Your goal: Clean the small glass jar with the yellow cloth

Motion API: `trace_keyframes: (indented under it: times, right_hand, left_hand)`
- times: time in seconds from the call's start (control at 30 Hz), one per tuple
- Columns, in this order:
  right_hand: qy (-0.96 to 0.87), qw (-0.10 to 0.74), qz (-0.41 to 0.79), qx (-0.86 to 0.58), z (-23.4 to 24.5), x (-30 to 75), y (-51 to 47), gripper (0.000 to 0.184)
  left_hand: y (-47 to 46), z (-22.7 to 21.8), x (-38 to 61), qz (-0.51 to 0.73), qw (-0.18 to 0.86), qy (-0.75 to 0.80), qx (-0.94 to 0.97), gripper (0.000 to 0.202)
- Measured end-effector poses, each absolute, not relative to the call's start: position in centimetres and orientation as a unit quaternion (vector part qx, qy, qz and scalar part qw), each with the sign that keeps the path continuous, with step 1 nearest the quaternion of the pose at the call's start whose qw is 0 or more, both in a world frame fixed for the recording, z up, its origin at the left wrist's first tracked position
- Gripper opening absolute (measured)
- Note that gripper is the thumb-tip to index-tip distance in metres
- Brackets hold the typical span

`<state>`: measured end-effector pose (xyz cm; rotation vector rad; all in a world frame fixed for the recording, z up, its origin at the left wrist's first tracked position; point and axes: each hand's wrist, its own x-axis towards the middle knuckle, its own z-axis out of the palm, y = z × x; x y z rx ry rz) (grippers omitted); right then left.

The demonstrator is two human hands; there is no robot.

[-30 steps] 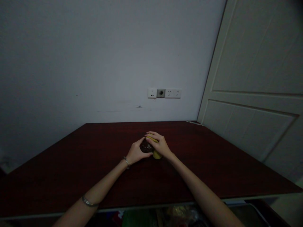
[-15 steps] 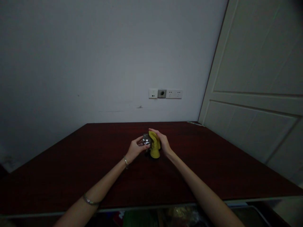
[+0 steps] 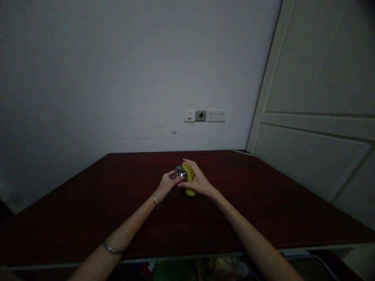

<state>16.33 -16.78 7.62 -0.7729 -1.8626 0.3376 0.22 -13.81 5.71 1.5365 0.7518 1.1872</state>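
Over the middle of the table, my left hand [image 3: 168, 185] is closed on a small, shiny, see-through rounded object [image 3: 181, 172] that looks like a glass jar; its exact kind is hard to make out. My right hand [image 3: 198, 178] grips a folded yellow cloth [image 3: 189, 171] and presses it against the object's right side. The right thumb reaches across the front of the cloth towards the left fingertips. A lower fold of cloth hangs beneath the right hand. The right hand and cloth hide part of the object.
The dark red wooden table [image 3: 131, 218] meets a pale wall [image 3: 146, 78] with sockets [image 3: 216, 116]. A white panelled door [image 3: 316, 136] stands on the right. Below the table's front edge is an open space with a green item [image 3: 172, 271] and other things.
My right hand has wrapped further round the cloth, its thumb now in front. The cloth has shifted slightly left over the object. My left hand has barely moved.
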Motion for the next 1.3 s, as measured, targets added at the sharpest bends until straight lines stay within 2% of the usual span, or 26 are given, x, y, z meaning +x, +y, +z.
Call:
trace_keyframes:
  times: [0.23,0.37,0.57,0.67,0.87,1.03,1.17,1.3]
  right_hand:
    - [-0.743,0.552,0.147,-0.349,7.4,16.3,-16.6,0.079]
    - [-0.690,0.584,0.223,-0.364,7.4,16.3,-16.2,0.080]
    - [-0.618,0.612,0.317,-0.379,7.5,15.5,-16.1,0.078]
    - [-0.603,0.612,0.330,-0.391,7.2,15.1,-16.0,0.077]
    - [-0.626,0.604,0.307,-0.386,6.3,15.0,-15.7,0.074]
    - [-0.649,0.589,0.300,-0.375,6.7,15.4,-16.1,0.071]
    - [-0.657,0.578,0.310,-0.371,7.2,15.8,-16.0,0.053]
    - [-0.658,0.609,0.270,-0.349,7.2,16.0,-15.8,0.033]
  left_hand:
    - [-13.1,5.2,-0.6,0.417,0.545,0.270,0.675,0.071]
    - [-12.6,4.9,-0.8,0.390,0.557,0.221,0.700,0.083]
    - [-12.3,4.4,-0.5,0.424,0.527,0.213,0.705,0.102]
    - [-12.6,4.7,-0.6,0.435,0.501,0.234,0.710,0.099]
    - [-13.1,5.7,-0.6,0.436,0.451,0.273,0.730,0.079]
    - [-13.2,5.5,-0.4,0.452,0.436,0.279,0.726,0.077]
    - [-13.7,5.6,-0.2,0.454,0.418,0.295,0.730,0.077]
    - [-14.1,5.7,0.1,0.455,0.409,0.295,0.734,0.078]
